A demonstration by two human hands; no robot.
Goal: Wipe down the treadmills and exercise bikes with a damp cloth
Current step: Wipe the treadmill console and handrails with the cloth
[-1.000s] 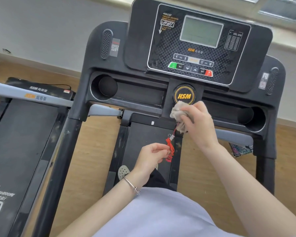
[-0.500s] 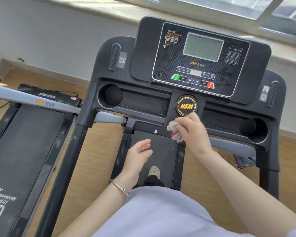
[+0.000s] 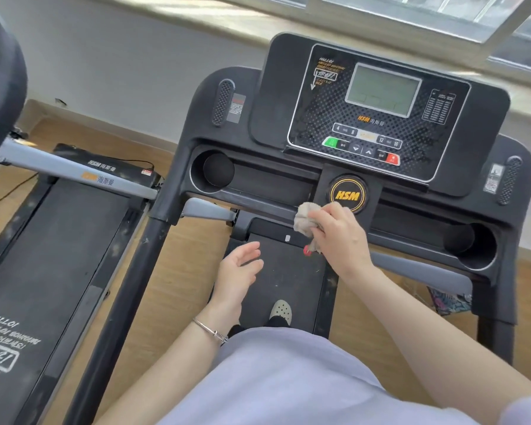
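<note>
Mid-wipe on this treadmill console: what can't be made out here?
Head view: red item, mostly hidden by the cloth and right hand.
Head view: console chart print, too small to read.
Head view: neighbouring treadmill, cut off by left edge.

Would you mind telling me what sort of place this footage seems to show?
Most likely a small gym or fitness room: a treadmill with an HSM console stands beside a second treadmill on a wood floor below a window. The right hand holds a cloth at the tray edge.

"hsm" on the treadmill (image 3: 196, 167) badge (image 3: 348, 195) and console (image 3: 377, 118).
</note>
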